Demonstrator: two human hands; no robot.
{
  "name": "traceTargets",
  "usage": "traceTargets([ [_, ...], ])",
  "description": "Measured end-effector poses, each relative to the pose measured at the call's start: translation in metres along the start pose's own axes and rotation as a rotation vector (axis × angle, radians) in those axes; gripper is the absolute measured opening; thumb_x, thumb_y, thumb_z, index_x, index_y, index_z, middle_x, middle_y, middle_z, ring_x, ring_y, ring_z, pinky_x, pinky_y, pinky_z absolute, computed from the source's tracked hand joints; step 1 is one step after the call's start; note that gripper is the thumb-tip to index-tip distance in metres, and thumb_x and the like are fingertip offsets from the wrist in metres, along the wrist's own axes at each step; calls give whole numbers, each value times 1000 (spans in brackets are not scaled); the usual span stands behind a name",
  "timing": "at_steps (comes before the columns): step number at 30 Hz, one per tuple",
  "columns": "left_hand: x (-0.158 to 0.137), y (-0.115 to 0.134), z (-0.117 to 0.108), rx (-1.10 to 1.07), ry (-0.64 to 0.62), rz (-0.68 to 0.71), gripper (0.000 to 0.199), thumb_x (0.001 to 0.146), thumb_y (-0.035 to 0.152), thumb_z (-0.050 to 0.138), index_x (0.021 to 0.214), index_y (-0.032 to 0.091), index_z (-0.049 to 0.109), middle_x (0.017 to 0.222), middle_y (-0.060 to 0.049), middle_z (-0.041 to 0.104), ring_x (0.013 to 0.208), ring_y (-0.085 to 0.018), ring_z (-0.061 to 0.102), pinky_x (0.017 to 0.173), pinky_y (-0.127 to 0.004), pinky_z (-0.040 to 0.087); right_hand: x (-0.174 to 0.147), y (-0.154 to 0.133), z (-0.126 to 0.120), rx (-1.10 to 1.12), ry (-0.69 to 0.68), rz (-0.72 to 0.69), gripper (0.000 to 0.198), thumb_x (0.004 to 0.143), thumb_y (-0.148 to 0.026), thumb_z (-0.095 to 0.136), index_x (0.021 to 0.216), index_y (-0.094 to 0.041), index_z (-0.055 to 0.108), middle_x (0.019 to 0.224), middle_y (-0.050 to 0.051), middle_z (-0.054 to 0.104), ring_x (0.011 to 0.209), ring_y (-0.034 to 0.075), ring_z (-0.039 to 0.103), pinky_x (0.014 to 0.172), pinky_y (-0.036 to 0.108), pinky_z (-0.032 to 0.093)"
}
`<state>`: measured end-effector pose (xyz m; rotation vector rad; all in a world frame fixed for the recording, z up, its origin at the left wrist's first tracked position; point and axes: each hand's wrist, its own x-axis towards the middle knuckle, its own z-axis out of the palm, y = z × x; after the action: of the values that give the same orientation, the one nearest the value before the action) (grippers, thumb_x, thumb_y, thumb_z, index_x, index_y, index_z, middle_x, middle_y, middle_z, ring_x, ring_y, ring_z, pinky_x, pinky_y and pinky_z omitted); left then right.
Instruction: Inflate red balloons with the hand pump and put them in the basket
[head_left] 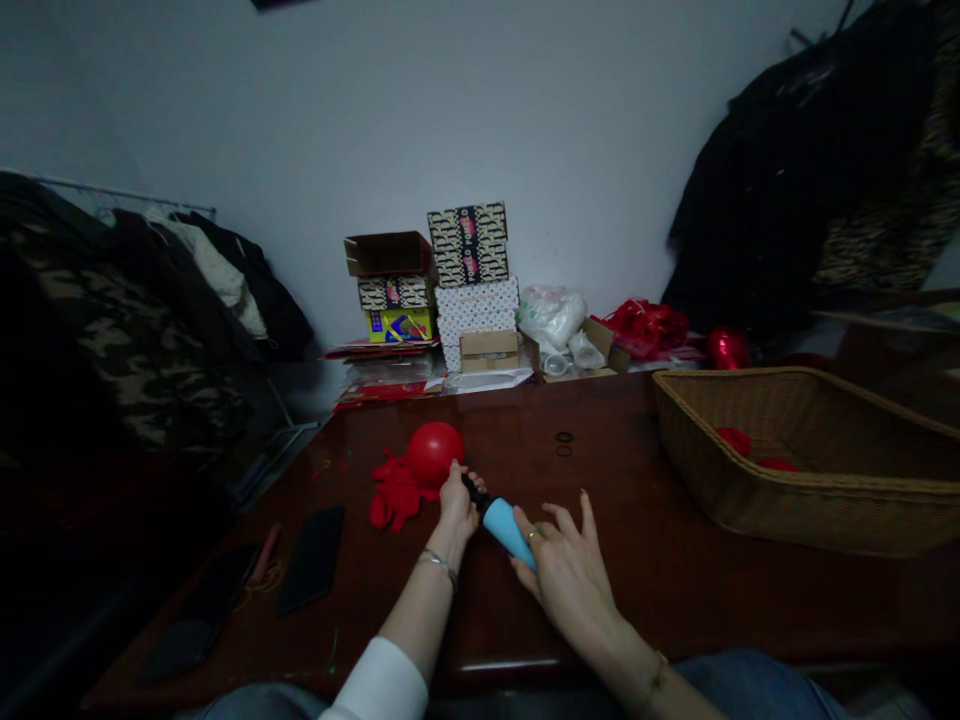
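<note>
Left hand [459, 497] — balloon [435, 452], right hand [568, 568] — pump [507, 529]

1. The room is being lit dimly and coolly, with a blue-grey cast being spread over the wall [600, 120], palest near its middle.
2. The lower left corner is being sunk in deep shadow, and detail is being lost in the dark jackets [780, 190] at right.
3. Pale glare is being thrown back by the table [517, 664] along its polished front edge; soft shine is being caught by the red balloon [435, 453].
4. Side-edge shapes, including the wicker basket [787, 515], are being stretched, and the far right is being softened by blur.
</note>
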<state>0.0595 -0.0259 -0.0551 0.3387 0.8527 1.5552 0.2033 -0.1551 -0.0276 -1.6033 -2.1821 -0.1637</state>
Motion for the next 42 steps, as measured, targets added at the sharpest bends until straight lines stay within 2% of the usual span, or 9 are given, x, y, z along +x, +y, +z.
traceTargets([
  [4,-4,-9,3,12,-3,18,25,89,31,45,69,18,40,51,4,41,39,-7,40,38,-18,33,2,0,3,-4,13,9,49,82,-40,55,127,-21,51,90,6,69,111,27,48,107,54,-1],
  [8,0,-1,5,3,25,38,26,90,30,44,67,18,39,49,5,38,37,-7,38,37,-18,31,1,-1,1,-1,24,-7,50,82,-41,55,128,-21,50,92,6,69,111,27,48,107,54,-1],
  [13,12,19,6,-22,14,56,26,90,28,43,67,18,38,50,5,37,37,-6,36,36,-16,29,-1,0,-6,16,31,-23,53,81,-40,56,130,-21,48,95,6,69,113,26,47,108,53,-1],
  [20,35,63,2,-84,20,79,26,91,29,43,67,18,39,51,6,36,37,-5,36,35,-15,29,-6,6,-23,121,22,-43,51,80,-39,57,128,-24,49,93,2,70,112,24,48,109,50,0],
  [23,38,69,1,-95,34,76,28,92,27,40,66,18,38,50,6,35,36,-5,35,35,-14,29,-6,8,-26,146,23,-36,49,80,-38,58,126,-25,51,92,2,70,112,24,48,109,50,0],
  [27,34,55,-1,-68,47,85,27,92,27,40,67,18,39,50,5,37,37,-6,37,36,-14,29,-5,7,-22,116,20,-15,47,80,-39,57,125,-24,53,92,3,70,112,25,48,109,51,0],
  [36,4,-5,1,18,16,3,26,87,33,48,68,19,40,50,5,40,37,-8,40,38,-18,33,-1,5,3,18,31,2,47,82,-40,54,125,-21,53,90,5,70,108,26,49,107,53,1],
  [39,-1,-11,3,35,18,-7,23,88,30,45,69,18,40,51,4,42,38,-9,42,38,-19,34,0,5,6,19,38,10,48,82,-42,54,125,-20,53,89,6,69,108,27,49,107,54,1],
  [42,0,-6,3,46,31,22,23,89,28,43,69,18,40,50,5,40,37,-8,40,37,-19,32,1,3,5,33,40,3,49,82,-41,54,126,-20,52,90,6,69,108,27,49,107,53,1],
])
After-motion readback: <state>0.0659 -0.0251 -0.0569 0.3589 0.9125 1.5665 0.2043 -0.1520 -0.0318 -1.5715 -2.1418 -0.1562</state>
